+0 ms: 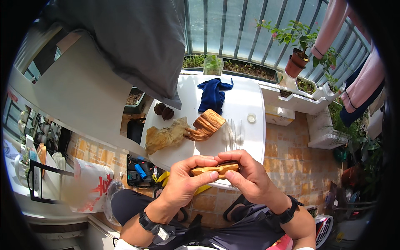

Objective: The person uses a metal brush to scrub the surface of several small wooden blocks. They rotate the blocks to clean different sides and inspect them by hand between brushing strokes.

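Observation:
Between both hands is a small carved piece of golden-brown wood [215,169], held level above the near edge of the white table [187,150]. My left hand [189,178] grips its left end, thumb along the front face. My right hand [247,175] grips the other end, its thumb also on the front. Fingers hide the back of the piece. Beyond the hands, a larger block of reddish-brown wood [207,125] lies beside a rough pale brown lump [165,135]. Several thin wire-like brushes [232,136] rest to the right of the block.
A blue cloth [212,95], two dark brown lumps [164,111] and a small round white container [251,117] are on the table. Grey fabric [147,50] hangs over its far left. An opened toolbox [143,172] stands on the floor at left. Potted plants [297,62] line the railing.

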Demonstrator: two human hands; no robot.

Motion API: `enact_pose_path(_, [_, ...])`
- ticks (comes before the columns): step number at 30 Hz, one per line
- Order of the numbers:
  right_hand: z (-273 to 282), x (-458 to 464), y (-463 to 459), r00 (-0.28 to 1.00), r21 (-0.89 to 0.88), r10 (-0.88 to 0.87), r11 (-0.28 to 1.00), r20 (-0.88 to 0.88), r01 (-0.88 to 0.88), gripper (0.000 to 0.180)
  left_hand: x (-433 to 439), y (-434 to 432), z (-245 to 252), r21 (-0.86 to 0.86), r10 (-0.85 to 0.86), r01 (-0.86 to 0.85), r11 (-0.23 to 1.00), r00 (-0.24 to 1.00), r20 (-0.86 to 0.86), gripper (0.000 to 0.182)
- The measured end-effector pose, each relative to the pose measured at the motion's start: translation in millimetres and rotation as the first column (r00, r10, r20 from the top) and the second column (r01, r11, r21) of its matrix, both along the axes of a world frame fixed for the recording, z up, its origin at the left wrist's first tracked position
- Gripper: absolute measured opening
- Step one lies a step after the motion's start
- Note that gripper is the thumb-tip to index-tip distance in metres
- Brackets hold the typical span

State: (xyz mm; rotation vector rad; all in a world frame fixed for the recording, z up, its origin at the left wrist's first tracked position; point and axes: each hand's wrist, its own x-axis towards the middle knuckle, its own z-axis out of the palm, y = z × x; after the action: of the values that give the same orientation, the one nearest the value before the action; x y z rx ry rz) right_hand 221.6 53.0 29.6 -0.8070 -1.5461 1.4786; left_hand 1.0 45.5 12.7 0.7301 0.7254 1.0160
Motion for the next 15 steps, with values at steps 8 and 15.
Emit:
enact_pose_path(8, [-6,7,12,0.972,-0.163,-0.034,0.987,-0.234,-0.004,0.020,-6,2,5,0.210,-0.042,0.042,0.977,0.999,-0.007,0.037])
enact_pose_path(15, [-11,-6,8,0.967,-0.091,-0.224,0.968,0.119,0.235,0.010,14,-10,5,0.457,0.113,0.061,0.888,0.932,-0.344,0.052])
